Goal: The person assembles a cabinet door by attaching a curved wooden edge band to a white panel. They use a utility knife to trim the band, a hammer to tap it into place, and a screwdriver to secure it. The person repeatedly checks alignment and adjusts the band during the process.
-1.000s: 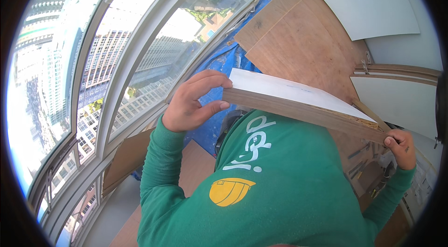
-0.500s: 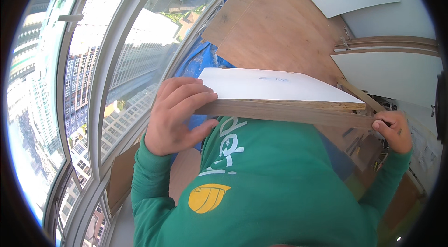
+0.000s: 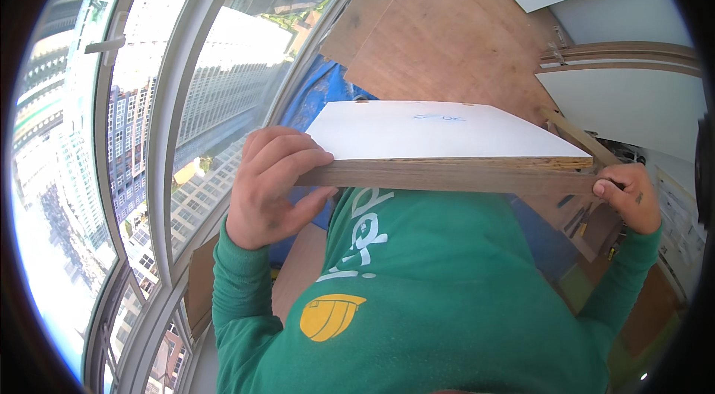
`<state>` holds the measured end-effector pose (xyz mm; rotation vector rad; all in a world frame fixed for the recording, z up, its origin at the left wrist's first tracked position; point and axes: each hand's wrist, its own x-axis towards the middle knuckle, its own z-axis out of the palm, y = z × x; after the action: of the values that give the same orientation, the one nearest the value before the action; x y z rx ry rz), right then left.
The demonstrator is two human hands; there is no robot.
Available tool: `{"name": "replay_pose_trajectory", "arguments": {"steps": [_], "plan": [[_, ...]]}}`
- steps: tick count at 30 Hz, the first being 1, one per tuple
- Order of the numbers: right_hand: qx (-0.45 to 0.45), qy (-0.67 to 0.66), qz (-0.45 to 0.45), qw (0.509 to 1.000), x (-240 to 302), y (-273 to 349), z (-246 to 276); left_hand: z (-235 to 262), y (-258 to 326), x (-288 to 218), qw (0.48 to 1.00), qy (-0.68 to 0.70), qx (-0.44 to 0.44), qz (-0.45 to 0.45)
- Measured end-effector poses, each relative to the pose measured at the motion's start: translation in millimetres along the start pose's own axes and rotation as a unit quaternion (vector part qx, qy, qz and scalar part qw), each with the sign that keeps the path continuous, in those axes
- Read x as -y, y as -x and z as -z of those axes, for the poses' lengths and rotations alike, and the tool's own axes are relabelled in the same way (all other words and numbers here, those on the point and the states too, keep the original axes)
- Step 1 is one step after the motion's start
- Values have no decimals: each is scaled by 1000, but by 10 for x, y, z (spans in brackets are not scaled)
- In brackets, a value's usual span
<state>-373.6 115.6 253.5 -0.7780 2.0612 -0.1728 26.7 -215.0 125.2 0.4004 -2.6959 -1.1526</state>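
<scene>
A white board [image 3: 432, 133] with blue handwriting on its face stands in front of my torso, its raw edge toward me. Along that edge runs a brown wood-grain edge banding strip [image 3: 447, 177]. At the strip's left end, my left hand [image 3: 269, 189] is curled round it and the board's corner, fingers over the top and thumb below. My right hand [image 3: 633, 197] pinches the strip's other end between thumb and fingers, just beyond the board's right corner. The board's underside is hidden.
Tall windows [image 3: 223, 81] line the left side. Ahead lies a large plywood sheet [image 3: 439, 29], with blue plastic sheeting [image 3: 328, 80] by the window. White panels [image 3: 625, 107] lean at the right, near a wooden batten [image 3: 577, 137] and small tools.
My right hand has brought its end of the strip up, so the strip now lies closer and straighter along the board's edge. My left hand keeps its hold, shifted slightly left.
</scene>
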Motion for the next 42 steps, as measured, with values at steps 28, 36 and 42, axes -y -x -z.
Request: {"name": "replay_pose_trajectory", "arguments": {"steps": [28, 36, 42], "plan": [[21, 5, -1, 1000, -77, -173, -46, -217, -160, -234, 996, -82, -9, -20], [26, 4, -5, 1000, -69, -200, -62, -247, -127, -209, 997, -73, -23, -29], [31, 9, -9, 999, -83, -235, -72, -225, -136, -221, 996, -80, -13, -28]]}}
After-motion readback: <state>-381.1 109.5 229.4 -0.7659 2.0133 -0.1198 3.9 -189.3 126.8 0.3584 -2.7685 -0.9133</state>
